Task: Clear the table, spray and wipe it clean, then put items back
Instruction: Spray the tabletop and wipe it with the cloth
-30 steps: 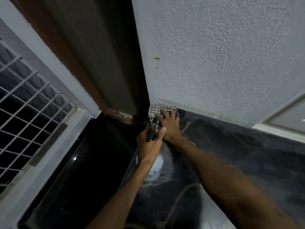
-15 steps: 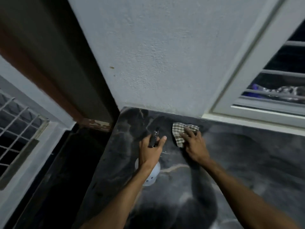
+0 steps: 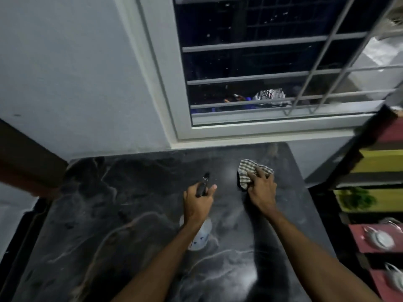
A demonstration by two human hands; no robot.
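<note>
the left hand [image 3: 197, 204] curls its fingers round the dark head of a spray bottle [image 3: 199, 235], held over the middle of the dark marbled tabletop [image 3: 109, 214]. the right hand [image 3: 261, 190] presses a checked cloth [image 3: 248, 171] onto the tabletop near its far right corner, fingers bunched into the fabric, below the barred window [image 3: 261, 73].

Bottle [image 3: 199, 235] left of cloth [image 3: 248, 171]

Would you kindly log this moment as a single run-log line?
phase: spray and wipe | left hand: grips spray bottle | right hand: holds checked cloth down on table
</note>
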